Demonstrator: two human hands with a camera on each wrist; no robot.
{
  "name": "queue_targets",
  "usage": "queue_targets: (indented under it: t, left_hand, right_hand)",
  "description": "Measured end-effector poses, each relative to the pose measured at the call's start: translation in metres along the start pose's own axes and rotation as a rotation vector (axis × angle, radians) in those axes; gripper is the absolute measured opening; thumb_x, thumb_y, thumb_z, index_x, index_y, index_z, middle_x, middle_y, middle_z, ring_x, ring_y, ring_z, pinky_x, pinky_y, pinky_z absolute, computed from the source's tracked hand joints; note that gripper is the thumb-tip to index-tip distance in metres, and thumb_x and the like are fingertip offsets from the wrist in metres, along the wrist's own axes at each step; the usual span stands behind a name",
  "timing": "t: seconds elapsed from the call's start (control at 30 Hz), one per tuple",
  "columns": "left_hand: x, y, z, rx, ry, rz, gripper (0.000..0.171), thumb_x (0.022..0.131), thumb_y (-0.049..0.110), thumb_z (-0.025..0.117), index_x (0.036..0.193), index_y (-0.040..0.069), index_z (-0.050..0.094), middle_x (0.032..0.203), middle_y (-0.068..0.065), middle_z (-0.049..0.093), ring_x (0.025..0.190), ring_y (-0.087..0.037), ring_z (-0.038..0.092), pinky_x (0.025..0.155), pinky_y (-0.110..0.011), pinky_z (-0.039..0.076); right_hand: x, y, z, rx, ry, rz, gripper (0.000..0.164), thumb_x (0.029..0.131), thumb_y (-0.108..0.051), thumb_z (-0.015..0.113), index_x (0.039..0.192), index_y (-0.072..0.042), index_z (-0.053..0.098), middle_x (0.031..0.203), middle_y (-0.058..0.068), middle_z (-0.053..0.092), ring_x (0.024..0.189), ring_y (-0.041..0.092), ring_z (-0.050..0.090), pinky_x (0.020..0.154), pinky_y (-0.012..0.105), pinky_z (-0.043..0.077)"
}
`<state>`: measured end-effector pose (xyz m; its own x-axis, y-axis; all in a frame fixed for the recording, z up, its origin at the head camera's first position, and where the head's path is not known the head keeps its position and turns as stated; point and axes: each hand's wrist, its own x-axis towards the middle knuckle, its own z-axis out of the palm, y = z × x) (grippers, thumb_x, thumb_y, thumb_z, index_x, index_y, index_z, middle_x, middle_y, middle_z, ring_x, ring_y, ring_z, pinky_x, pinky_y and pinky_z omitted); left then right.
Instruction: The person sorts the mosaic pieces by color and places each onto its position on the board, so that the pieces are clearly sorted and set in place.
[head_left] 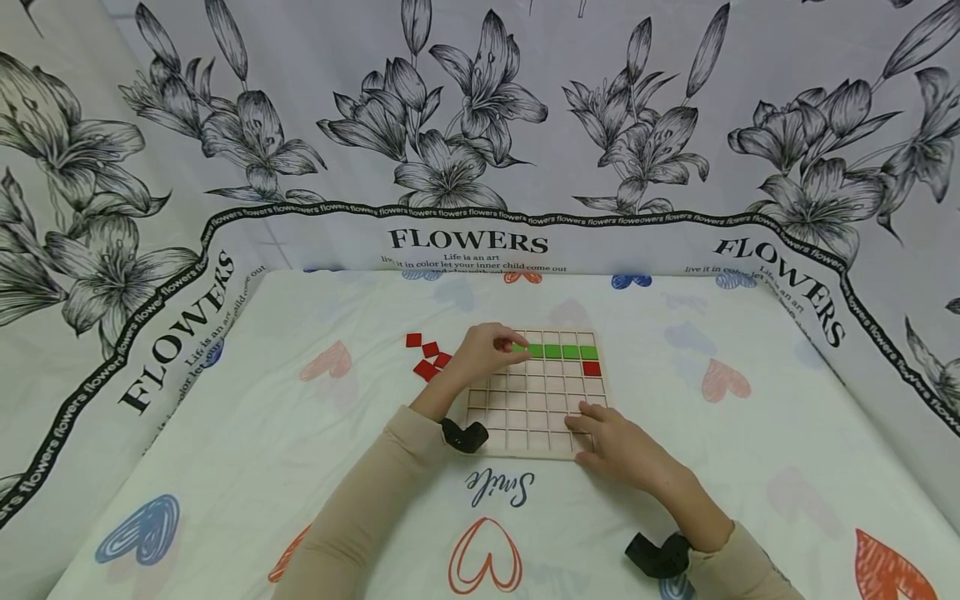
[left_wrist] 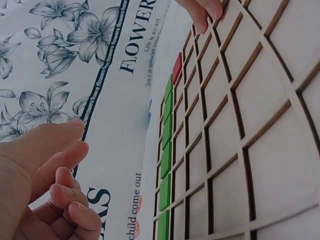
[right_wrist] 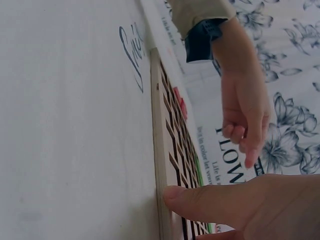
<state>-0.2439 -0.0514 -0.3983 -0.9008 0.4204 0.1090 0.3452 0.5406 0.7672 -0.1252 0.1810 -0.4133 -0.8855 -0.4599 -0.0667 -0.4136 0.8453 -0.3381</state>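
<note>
A light wooden grid board (head_left: 536, 417) lies on the table, with a row of green tiles (head_left: 552, 352) near its far side. One red tile (head_left: 592, 368) sits in the cell at the right end of the row just nearer. Over the board's far left part is my left hand (head_left: 483, 352), its thumb and index finger a little apart and the other fingers bent. Nothing shows between its fingertips in the left wrist view (left_wrist: 55, 175). My right hand (head_left: 626, 446) rests on the near right corner, thumb (right_wrist: 200, 200) against the near edge and fingertips on the grid.
Several loose red tiles (head_left: 426, 370) lie left of the board, partly behind the left wrist. The white tablecloth (head_left: 225, 467) has printed hearts and lettering. A flower-printed curtain (head_left: 480, 125) surrounds the table at the back and sides. Black bands sit on both wrists.
</note>
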Motion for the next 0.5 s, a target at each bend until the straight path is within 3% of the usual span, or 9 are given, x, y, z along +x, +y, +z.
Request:
queue_targets:
  t: [0.5]
  left_hand:
    - [-0.012,-0.014,-0.019,-0.034,0.057,-0.081,0.016,0.087,0.019,0.07,0.097,0.007,0.075,0.081,-0.005,0.057,0.077,-0.015,0.049,0.066,-0.021,0.039]
  right_hand:
    - [-0.001,0.001,0.0,-0.004,0.004,0.008,0.048,0.084,-0.02,0.073,0.128,-0.006,0.061,0.138,0.023,0.053,0.127,0.043,0.052,0.099,0.054,0.046]
